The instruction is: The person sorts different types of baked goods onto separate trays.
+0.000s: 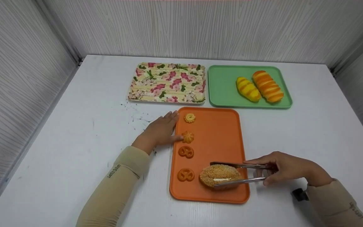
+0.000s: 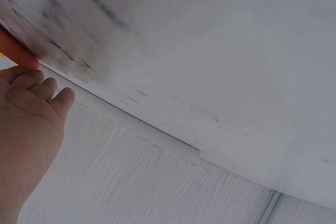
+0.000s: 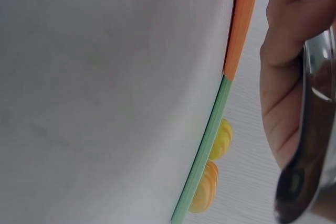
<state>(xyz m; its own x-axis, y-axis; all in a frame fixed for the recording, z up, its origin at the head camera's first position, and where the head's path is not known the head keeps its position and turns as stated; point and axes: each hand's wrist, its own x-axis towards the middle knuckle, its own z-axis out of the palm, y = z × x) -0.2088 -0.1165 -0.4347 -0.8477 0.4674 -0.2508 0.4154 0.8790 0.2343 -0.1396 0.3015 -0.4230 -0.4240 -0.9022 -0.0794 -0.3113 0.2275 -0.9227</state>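
Walls: pale wood-grain panels (image 1: 181, 28) stood at the far side, left and right.
Worktop: the white worktop (image 1: 74, 126) bore dark scuffs left of the trays.
Orange tray: the orange tray (image 1: 216, 135) lay at the near centre, its long axis running near to far.
Sesame loaf: the sesame loaf (image 1: 220, 172) lay on the near right part of that tray, its long axis roughly left to right, one rounded end pointing left and the other right toward the tongs' handle end.
Tongs: the metal tongs (image 1: 239, 182) came in from the right, tips pointing left, one arm along the loaf's far side and one over its near side; how firmly they pressed could not be told.
Right grip: the right hand (image 1: 290, 168) had thumb and fingers curled round the tongs, the two arms held apart with the loaf between.
Left grip: the left hand (image 1: 161, 130) had its fingers extended and clasped nothing; fingertips met the orange tray's left edge, thumb tip at the star biscuit (image 1: 187, 137).
Biscuit column: along the tray's left side, far to near, lay a ring biscuit (image 1: 189, 118), the star and two pretzels (image 1: 186, 174).
Far trays: a floral tray (image 1: 172, 83) lay left; right of it, a green tray (image 1: 224, 85) held a yellow bread (image 1: 248, 89) and an orange bread (image 1: 268, 86), both slanting from far left to near right.
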